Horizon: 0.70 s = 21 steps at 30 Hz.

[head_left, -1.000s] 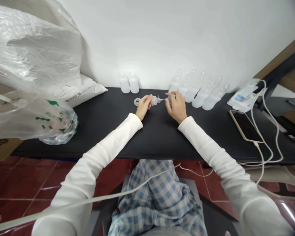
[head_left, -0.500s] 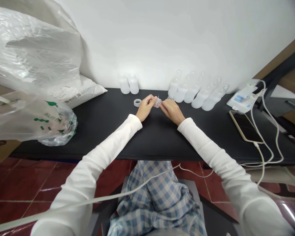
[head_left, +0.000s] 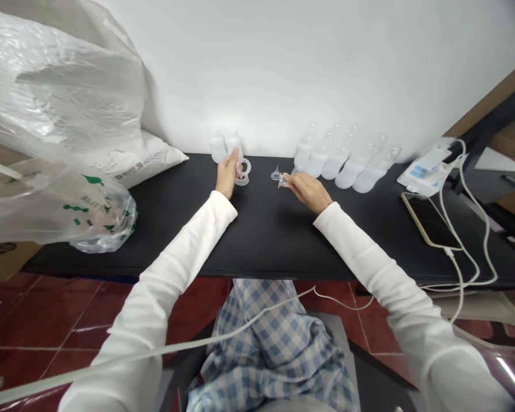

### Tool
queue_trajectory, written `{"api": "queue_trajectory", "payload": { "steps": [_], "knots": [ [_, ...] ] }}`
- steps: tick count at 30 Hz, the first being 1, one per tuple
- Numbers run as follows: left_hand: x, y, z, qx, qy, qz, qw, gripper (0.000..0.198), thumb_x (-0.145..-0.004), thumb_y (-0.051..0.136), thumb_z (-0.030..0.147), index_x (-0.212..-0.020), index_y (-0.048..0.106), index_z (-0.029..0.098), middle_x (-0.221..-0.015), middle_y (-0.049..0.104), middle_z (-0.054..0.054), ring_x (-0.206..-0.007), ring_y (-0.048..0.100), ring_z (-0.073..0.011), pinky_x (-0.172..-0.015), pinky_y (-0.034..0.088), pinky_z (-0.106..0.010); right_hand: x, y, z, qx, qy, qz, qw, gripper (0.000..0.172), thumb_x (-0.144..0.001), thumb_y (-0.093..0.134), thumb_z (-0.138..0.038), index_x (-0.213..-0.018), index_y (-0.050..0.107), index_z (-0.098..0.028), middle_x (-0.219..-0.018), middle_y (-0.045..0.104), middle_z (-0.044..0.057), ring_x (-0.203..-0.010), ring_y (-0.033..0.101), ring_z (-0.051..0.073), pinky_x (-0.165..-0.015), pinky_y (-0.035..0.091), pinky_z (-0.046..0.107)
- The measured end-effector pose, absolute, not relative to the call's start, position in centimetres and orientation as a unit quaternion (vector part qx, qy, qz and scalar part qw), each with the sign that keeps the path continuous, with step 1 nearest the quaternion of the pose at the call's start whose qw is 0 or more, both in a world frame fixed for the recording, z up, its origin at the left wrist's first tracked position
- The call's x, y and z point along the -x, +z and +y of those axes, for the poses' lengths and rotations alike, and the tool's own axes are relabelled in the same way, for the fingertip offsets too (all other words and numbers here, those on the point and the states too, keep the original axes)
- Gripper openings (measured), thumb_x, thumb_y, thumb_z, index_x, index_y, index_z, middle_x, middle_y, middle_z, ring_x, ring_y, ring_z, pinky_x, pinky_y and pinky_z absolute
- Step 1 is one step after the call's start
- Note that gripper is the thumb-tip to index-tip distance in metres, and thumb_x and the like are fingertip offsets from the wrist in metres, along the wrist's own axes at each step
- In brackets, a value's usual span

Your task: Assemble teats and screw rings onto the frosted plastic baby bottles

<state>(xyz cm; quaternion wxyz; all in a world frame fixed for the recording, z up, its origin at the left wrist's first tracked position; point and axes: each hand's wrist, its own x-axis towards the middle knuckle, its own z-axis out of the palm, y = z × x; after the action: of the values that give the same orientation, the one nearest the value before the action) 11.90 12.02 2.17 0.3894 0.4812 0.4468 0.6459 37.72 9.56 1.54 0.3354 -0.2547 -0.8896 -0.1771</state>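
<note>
My left hand (head_left: 227, 173) is closed on a translucent ring (head_left: 245, 166), held upright over a second ring (head_left: 242, 181) that lies on the black table. Between my hands a small clear cone-shaped piece (head_left: 276, 174) rests on the table. My right hand (head_left: 306, 190) pinches a small clear piece (head_left: 282, 181) just right of the cone. Two frosted bottles (head_left: 218, 149) stand by the wall behind my left hand. Several frosted bottles with clear pointed tops (head_left: 320, 157) stand in a row behind my right hand.
White plastic packages (head_left: 141, 163) and a clear bag with green print (head_left: 94, 212) sit at the left. A phone (head_left: 429, 222) on a cable and a white power strip (head_left: 424, 171) lie at the right of the black table (head_left: 257, 246). Another white cable crosses my lap.
My hands have moved apart. My left hand has gone left to the rings and now holds one upright. The cone-shaped piece now shows on the table between them.
</note>
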Motion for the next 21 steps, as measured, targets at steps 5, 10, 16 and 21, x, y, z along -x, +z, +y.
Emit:
{"api": "queue_trajectory", "payload": {
  "steps": [5, 10, 16, 21],
  "knots": [
    [-10.8, 2.3, 12.3, -0.5, 0.648, 0.42, 0.393, 0.065, -0.076, 0.075, 0.074, -0.06, 0.042, 0.021, -0.06, 0.046, 0.002, -0.053, 0.042, -0.0084, -0.051, 0.042, -0.023, -37.9, 1.5, 10.0, 0.316, -0.092, -0.877, 0.351, 0.041, -0.109, 0.04, -0.041, -0.132, 0.063, -0.016, -0.109, 0.073, 0.015, -0.103, 0.068, 0.025, -0.094, 0.057, 0.041],
    [-9.6, 2.1, 12.6, -0.512, 0.651, 0.409, 0.382, 0.058, -0.078, 0.079, 0.063, -0.062, 0.042, 0.021, -0.061, 0.048, 0.002, -0.059, 0.048, -0.01, -0.059, 0.043, -0.025, -37.9, 1.7, 9.9, 0.346, -0.071, -0.87, 0.343, 0.046, -0.11, 0.034, -0.04, -0.137, 0.061, -0.016, -0.105, 0.07, 0.014, -0.099, 0.064, 0.025, -0.094, 0.054, 0.041],
    [-9.2, 1.5, 13.5, -0.46, 0.675, 0.413, 0.402, 0.053, -0.085, 0.069, 0.06, -0.064, 0.039, 0.022, -0.06, 0.04, 0.004, -0.055, 0.044, -0.0098, -0.056, 0.042, -0.025, -37.8, 2.8, 11.4, 0.374, -0.058, -0.873, 0.308, 0.043, -0.11, 0.033, -0.038, -0.135, 0.06, -0.018, -0.107, 0.065, 0.013, -0.096, 0.06, 0.024, -0.091, 0.051, 0.039],
    [-9.1, 1.2, 13.9, -0.456, 0.675, 0.415, 0.405, 0.051, -0.077, 0.081, 0.053, -0.082, 0.04, 0.024, -0.064, 0.044, 0.006, -0.058, 0.05, -0.0099, -0.058, 0.046, -0.025, -36.7, 5.3, 14.1, 0.37, -0.125, -0.894, 0.218, 0.04, -0.107, 0.032, -0.024, -0.124, 0.066, -0.016, -0.109, 0.063, 0.017, -0.099, 0.055, 0.028, -0.085, 0.046, 0.042]
  ]
}}
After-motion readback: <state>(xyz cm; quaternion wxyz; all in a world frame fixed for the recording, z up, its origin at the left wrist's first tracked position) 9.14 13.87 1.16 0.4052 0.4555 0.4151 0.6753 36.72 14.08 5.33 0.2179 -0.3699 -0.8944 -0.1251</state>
